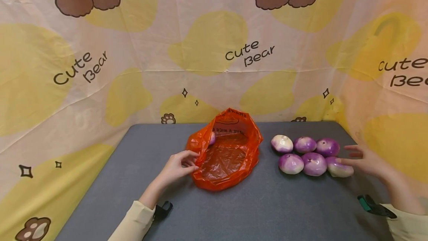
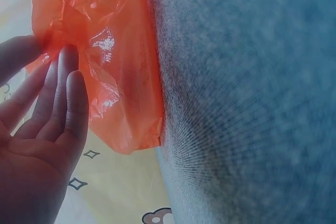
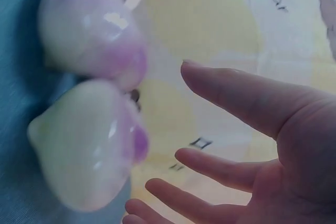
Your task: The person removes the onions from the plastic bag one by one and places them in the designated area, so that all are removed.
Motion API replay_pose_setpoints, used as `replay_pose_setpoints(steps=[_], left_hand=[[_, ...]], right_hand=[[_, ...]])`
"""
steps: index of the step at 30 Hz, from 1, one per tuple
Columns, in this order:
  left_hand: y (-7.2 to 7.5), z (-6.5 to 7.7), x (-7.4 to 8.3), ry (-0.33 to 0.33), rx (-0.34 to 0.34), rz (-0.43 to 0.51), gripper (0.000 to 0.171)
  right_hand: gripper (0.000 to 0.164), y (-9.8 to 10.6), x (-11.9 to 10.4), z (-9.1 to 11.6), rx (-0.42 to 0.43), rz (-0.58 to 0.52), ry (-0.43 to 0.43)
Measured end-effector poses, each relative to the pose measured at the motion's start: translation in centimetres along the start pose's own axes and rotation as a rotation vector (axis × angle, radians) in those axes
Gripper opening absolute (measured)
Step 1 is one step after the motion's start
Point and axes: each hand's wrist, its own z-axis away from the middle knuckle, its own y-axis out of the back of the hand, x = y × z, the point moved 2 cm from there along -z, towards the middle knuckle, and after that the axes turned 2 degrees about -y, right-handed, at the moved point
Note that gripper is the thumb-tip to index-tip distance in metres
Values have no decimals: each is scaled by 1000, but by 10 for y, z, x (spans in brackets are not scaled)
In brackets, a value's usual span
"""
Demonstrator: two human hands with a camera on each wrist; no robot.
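Note:
An orange-red plastic bag (image 1: pixel 227 159) lies with its mouth wide, facing me, on the grey table. Inside at its left, part of a purple turnip (image 1: pixel 212 138) shows. My left hand (image 1: pixel 178 166) pinches the bag's left rim between thumb and fingers; the left wrist view shows the bag's crinkled side (image 2: pixel 121 77) beside those fingers. To the right, several glossy purple-and-white turnips (image 1: pixel 314 164) sit in two rows. My right hand (image 1: pixel 371 161) hovers at the right end, fingers spread, apart from the nearest turnip (image 3: pixel 86 150) in the right wrist view.
The grey table (image 1: pixel 234 215) has its back edge against a printed cloth backdrop (image 1: pixel 207 47), which also runs along both sides. A dark strap (image 1: pixel 376 207) circles my right wrist, another (image 1: pixel 163 209) my left.

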Motion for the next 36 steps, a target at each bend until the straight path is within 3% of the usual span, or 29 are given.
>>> replay_pose_setpoints(steps=[7, 14, 22, 36], left_hand=[[-5, -3, -33, 8, 16, 7, 35], [-3, -3, -33, -14, 17, 9, 32], [-2, -3, -31, -2, 24, -1, 32], [-6, -4, -32, 23, 22, -11, 32]], right_hand=[[71, 1, -32, -1, 75, 50, 69], [62, -1, -66, -8, 80, 64, 123], [65, -9, -100, -24, 34, -18, 143], [66, -42, -161, -59, -7, -79, 200]])
